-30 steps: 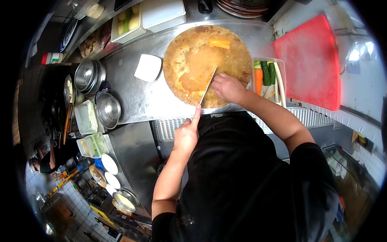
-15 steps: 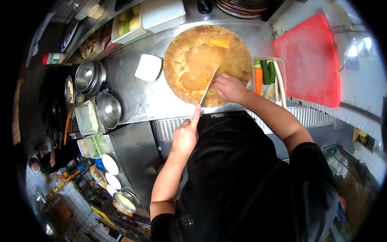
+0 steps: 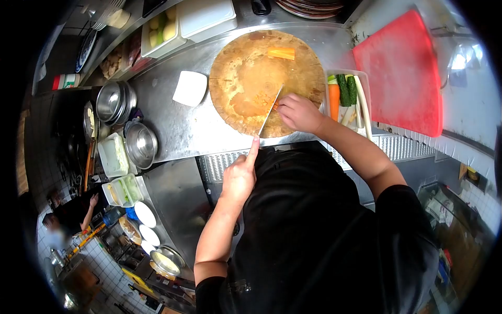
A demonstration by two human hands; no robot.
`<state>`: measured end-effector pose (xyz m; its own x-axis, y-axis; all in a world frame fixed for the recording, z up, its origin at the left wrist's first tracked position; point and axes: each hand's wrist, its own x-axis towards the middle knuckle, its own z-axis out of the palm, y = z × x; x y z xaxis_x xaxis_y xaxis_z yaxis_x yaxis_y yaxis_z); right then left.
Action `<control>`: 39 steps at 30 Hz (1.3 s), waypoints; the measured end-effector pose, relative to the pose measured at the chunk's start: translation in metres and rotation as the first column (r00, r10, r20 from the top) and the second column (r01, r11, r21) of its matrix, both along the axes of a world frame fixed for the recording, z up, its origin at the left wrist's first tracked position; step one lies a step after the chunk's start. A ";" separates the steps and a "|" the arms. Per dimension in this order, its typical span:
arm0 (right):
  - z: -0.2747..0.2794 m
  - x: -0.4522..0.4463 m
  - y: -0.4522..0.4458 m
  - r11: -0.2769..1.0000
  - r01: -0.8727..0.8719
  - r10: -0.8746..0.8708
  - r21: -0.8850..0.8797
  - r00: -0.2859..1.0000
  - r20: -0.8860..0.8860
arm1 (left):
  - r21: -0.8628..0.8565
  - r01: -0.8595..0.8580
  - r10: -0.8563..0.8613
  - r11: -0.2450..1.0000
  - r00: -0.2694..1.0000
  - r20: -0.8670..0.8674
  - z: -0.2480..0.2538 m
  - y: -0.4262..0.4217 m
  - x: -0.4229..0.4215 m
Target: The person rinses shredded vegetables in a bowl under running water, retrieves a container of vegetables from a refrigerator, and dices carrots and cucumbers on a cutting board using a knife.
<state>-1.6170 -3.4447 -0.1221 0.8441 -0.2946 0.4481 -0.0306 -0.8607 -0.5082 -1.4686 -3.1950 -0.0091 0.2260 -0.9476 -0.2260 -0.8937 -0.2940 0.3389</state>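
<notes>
My left hand [image 3: 240, 175] is closed around a knife, with the index finger stretched along it. The thin blade [image 3: 271, 110] shows nearly edge-on over a round wooden chopping board [image 3: 235, 57]; the handle is hidden by my hand. Just right of the blade, my right hand [image 3: 299, 113] has its fingers bunched on a carrot piece [image 3: 276, 105], of which only a sliver shows. Small orange carrot bits [image 3: 265, 98] lie to the left of the blade. A larger carrot block [image 3: 281, 53] rests near the board's far edge.
Right of the board is a container [image 3: 368, 83] with a carrot, cucumbers and white stalks. A red board [image 3: 402, 78] leans beside it. A white dish [image 3: 190, 89] and metal bowls [image 3: 141, 145] are leftward. Another person [image 3: 78, 212] stands at far left.
My hands keep nearly the same place at the knife and carrot. The view has shifted slightly. The person in the background has moved an arm and turned.
</notes>
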 end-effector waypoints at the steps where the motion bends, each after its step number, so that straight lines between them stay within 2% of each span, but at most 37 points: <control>1: 0.001 -0.001 -0.001 1.000 -0.014 0.014 -0.011 1.000 0.005 | 0.007 -0.004 0.004 1.000 1.000 0.003 0.000 -0.001 0.000; 5: 0.000 -0.005 -0.007 0.998 -0.065 0.065 -0.005 0.998 -0.016 | 0.014 -0.021 0.021 1.000 1.000 -0.011 -0.003 -0.008 -0.002; 8: 0.002 -0.004 -0.009 0.996 -0.085 0.085 0.002 0.996 -0.028 | -0.006 -0.023 0.023 1.000 0.999 0.027 -0.024 -0.015 -0.004; 11: -0.003 -0.005 -0.011 0.994 -0.109 0.108 -0.022 0.993 -0.042 | -0.076 -0.004 0.005 0.997 1.000 0.013 -0.022 -0.011 -0.002; 17: -0.003 -0.003 -0.012 0.995 -0.099 0.098 -0.027 0.995 -0.030 | 0.012 0.002 -0.003 1.000 0.999 0.033 0.004 -0.011 -0.007; 23: -0.007 -0.004 -0.013 0.994 -0.108 0.108 -0.007 0.994 -0.007 | -0.005 -0.019 0.019 1.000 1.000 -0.007 -0.026 -0.015 0.000; 29: -0.006 -0.004 -0.014 0.995 -0.100 0.101 -0.027 0.995 0.026 | -0.004 -0.012 0.012 1.000 1.000 -0.005 0.001 -0.015 -0.004; 32: -0.004 -0.002 -0.013 0.995 -0.093 0.094 -0.036 0.995 0.018 | -0.010 0.034 -0.034 0.999 0.999 -0.003 -0.010 -0.011 -0.003; 35: -0.008 -0.003 -0.011 0.997 -0.075 0.075 -0.026 0.997 0.022 | 0.006 0.006 -0.006 1.000 0.999 0.042 -0.024 -0.020 -0.004; 39: -0.006 -0.003 -0.014 0.994 -0.107 0.107 -0.027 0.994 0.005 | -0.026 0.007 -0.007 1.000 1.000 0.012 -0.017 -0.019 -0.002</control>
<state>-1.6204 -3.4591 -0.1282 0.8672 -0.1905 0.4600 0.0656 -0.8721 -0.4849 -1.4710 -3.2139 -0.0261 0.2217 -0.9546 -0.1988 -0.8997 -0.2789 0.3357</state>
